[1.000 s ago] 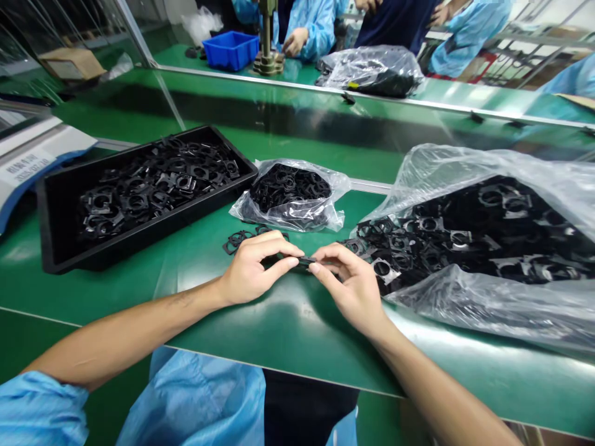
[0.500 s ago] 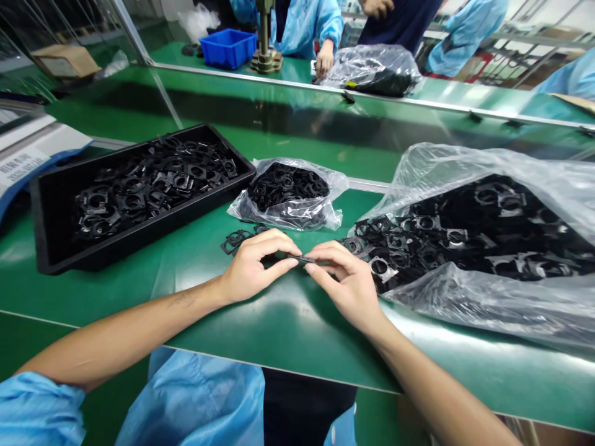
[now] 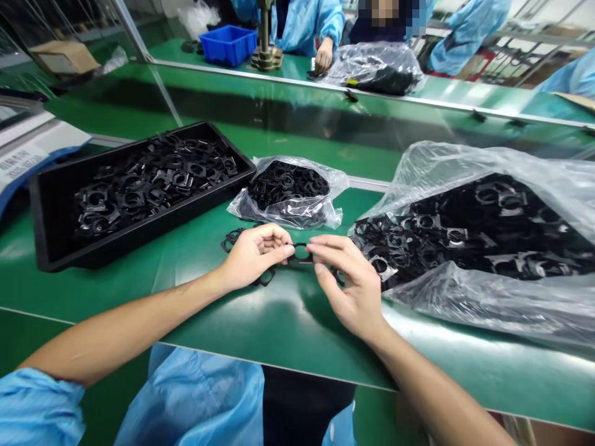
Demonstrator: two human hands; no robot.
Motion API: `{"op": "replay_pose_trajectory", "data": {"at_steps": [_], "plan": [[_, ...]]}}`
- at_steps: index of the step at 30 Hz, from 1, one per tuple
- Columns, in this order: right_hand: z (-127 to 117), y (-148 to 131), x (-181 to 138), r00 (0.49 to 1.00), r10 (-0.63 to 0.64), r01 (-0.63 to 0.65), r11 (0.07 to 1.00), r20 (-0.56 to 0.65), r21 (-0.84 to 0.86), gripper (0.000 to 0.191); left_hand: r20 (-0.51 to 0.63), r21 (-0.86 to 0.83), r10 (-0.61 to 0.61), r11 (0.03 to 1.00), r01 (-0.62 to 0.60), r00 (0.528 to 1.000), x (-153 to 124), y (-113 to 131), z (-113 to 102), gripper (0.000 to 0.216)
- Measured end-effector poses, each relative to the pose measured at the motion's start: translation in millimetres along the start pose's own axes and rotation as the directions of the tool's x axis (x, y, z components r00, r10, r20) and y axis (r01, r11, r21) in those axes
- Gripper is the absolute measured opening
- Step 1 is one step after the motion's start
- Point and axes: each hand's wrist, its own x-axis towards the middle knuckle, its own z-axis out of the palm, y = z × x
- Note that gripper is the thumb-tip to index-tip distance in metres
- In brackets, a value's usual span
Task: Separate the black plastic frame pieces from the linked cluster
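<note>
A thin black plastic frame with a round hole (image 3: 302, 261) is held above the table, its ring facing me. My left hand (image 3: 251, 255) pinches its left edge between thumb and fingers. Fingertips of my right hand (image 3: 356, 282) touch its right edge, while that thumb is spread away from it. Loose black frames (image 3: 232, 238) lie behind my left hand, and another black frame (image 3: 266, 279) lies just below it. Close to my right hand, similar frames spill from a large clear plastic bag (image 3: 441, 303).
A black tray (image 3: 139, 238) full of such frames stands at left. A small clear bag of black parts (image 3: 297, 217) sits behind my hands. Across a metal rail are a blue bin (image 3: 227, 46), a metal stand (image 3: 264, 59), another plastic bag (image 3: 376, 65) and a co-worker's hand (image 3: 324, 56).
The frame has turned from edge-on to show its hole. My right thumb has come off it and the fingers have spread. Frames lying under both hands now show.
</note>
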Motion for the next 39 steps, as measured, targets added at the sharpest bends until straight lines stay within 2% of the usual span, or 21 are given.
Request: {"op": "replay_pose_trajectory", "data": {"at_steps": [3,7,11,19,32,39], "plan": [[0.7,1.6,0.9,0.993,0.121,-0.121,0.989,0.012,0.089,0.027,-0.029,0.075,0.119,0.99,-0.116,0.992,-2.7,0.6,1.2,0.025],[2.1,4.6,2.4,0.979,0.199,-0.202,0.976,0.039,0.08,0.007,0.004,0.155,0.172,0.973,-0.171,0.985,-5.2,-0.4,2.3,0.022],[1.3,2.9,3.5,0.985,0.173,-0.173,0.984,0.009,0.046,0.006,0.072,0.226,0.201,0.951,-0.213,0.977,-5.4,-0.2,1.3,0.017],[1.8,2.8,4.6,0.99,0.125,-0.122,0.991,0.061,-0.062,0.007,0.122,0.346,0.31,0.877,-0.333,0.943,-6.5,2.9,-0.1,0.004],[1.0,3.8,4.2,0.993,0.093,-0.089,0.994,0.067,-0.058,0.012,0.165,0.356,0.324,0.861,-0.362,0.932,-7.2,4.9,0.5,0.003],[1.6,2.5,3.8,0.996,0.058,-0.053,0.996,0.074,-0.078,0.009,0.163,0.37,0.317,0.858,-0.356,0.934,-8.1,3.9,0.6,0.004]]}}
